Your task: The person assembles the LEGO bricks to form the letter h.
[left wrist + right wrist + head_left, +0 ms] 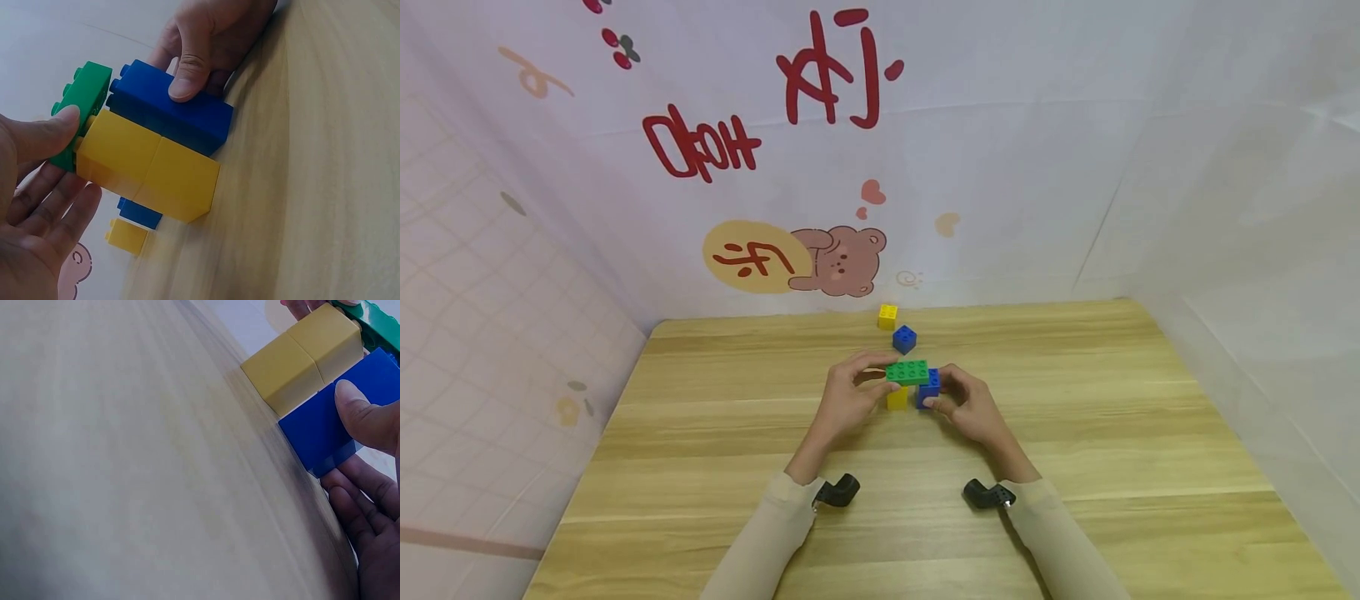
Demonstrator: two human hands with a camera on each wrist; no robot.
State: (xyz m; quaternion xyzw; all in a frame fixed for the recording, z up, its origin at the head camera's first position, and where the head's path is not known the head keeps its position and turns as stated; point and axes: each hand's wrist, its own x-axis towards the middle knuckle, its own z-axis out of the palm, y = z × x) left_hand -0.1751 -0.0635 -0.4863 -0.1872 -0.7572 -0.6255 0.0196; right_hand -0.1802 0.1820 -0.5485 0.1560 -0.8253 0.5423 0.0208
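Note:
My left hand (850,393) pinches a green brick (913,372) between thumb and fingers, at the top of a stack of two yellow bricks (150,165). In the left wrist view, yellow studs show between the green brick and the stack. Standing close beside the yellow stack is an upright blue brick tower (169,103); whether it touches the yellow cannot be told. My right hand (972,406) grips this tower, with the thumb (362,412) on its near face and the fingers behind. The green brick reaches toward the tower's top, where blue studs show.
Beyond the hands, a loose blue brick (905,339) and a small yellow brick (888,317) sit near the back of the wooden table (715,400). A printed white cloth (1000,167) hangs behind the table, with further cloth at both sides.

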